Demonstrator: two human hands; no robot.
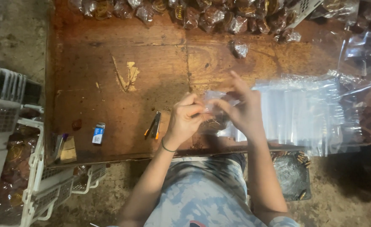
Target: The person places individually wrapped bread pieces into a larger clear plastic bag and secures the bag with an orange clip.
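Both hands [185, 120] [242, 111] pinch one clear packet [215, 115].

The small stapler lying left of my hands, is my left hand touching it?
Apart. The head view shows bare wood between the stapler and the left hand, which holds a small clear bag.

Small clear bag [214, 110] mostly hidden between the hands; its dark contents too blurred to identify. Right hand [243, 110] motion-blurred at the fingertips. Row of wrapped packets [202, 14] cut off by the top edge. White crates [8, 109] cut off at left. Stack of clear bags [303, 113] smeared by glare, count unreadable. Print on the small blue-white box [98, 133] too small to tell
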